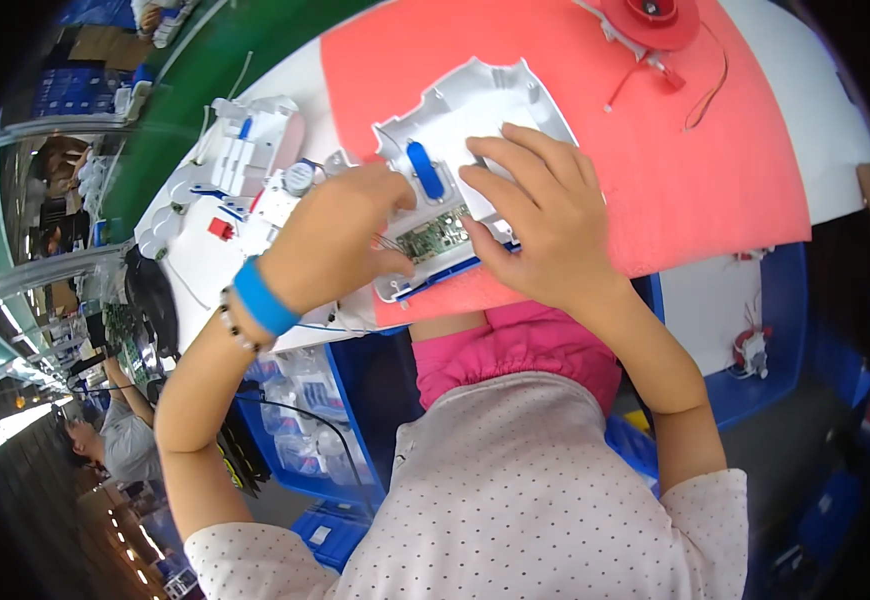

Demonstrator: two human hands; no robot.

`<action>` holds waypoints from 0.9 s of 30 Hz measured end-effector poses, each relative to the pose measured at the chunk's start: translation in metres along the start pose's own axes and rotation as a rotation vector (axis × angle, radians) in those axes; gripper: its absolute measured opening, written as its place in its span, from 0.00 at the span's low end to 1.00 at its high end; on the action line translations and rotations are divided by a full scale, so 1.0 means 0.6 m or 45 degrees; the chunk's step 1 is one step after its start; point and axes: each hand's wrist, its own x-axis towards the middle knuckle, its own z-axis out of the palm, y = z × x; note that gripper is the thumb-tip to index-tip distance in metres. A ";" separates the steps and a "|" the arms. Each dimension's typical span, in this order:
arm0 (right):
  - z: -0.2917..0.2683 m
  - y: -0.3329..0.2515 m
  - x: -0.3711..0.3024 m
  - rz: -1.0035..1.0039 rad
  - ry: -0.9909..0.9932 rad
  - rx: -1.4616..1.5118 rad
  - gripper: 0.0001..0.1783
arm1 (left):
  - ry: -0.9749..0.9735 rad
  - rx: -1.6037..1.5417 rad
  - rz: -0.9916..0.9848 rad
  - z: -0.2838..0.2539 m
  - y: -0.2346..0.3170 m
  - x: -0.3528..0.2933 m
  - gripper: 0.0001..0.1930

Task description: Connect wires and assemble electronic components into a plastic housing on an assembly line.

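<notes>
On the pink-red mat lies a white plastic housing (460,95), its hollow side up. Inside it sit a blue oval part (424,170) and a green circuit board (436,237); a blue strip (443,277) runs along its near edge. My left hand (340,235) is at the housing's left end, thumb and curled forefinger apart, with thin wires and the board's end between them. Its other fingers are hidden. My right hand (550,220) spreads over the housing's right part, fingertips at a raised white block (478,197) and thumb near the board.
Left of the mat (695,190) are another white housing (260,140), a small red part (221,229) and loose wires. A red round part with wires (660,20) lies at the far right. Blue bins (780,320) stand below the table edge. Another person (120,440) is farther left.
</notes>
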 end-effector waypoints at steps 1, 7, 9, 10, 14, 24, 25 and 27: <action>0.001 0.001 0.002 -0.026 0.011 -0.005 0.18 | 0.108 -0.095 -0.061 -0.023 0.008 -0.011 0.18; 0.001 0.000 0.002 -0.050 0.025 0.032 0.17 | 0.555 -0.002 -0.336 -0.087 -0.021 -0.117 0.04; -0.006 -0.014 0.007 -0.003 -0.026 -0.043 0.16 | 0.458 -0.042 -0.426 -0.072 -0.021 -0.144 0.04; -0.008 -0.025 0.011 -0.019 -0.037 -0.035 0.16 | 0.415 -0.060 -0.447 -0.062 -0.025 -0.156 0.05; -0.004 -0.070 0.025 -0.072 -0.220 0.113 0.14 | 0.459 0.104 -0.506 -0.015 -0.032 -0.187 0.10; 0.054 -0.110 0.034 -0.241 -0.695 0.168 0.20 | 0.779 0.010 -0.941 0.020 -0.029 -0.231 0.28; 0.057 -0.113 0.033 -0.232 -0.754 0.154 0.21 | 0.784 0.006 -0.937 0.018 -0.029 -0.220 0.28; 0.063 -0.113 0.029 -0.221 -0.810 0.128 0.22 | 0.929 0.279 -0.620 0.013 -0.034 -0.199 0.34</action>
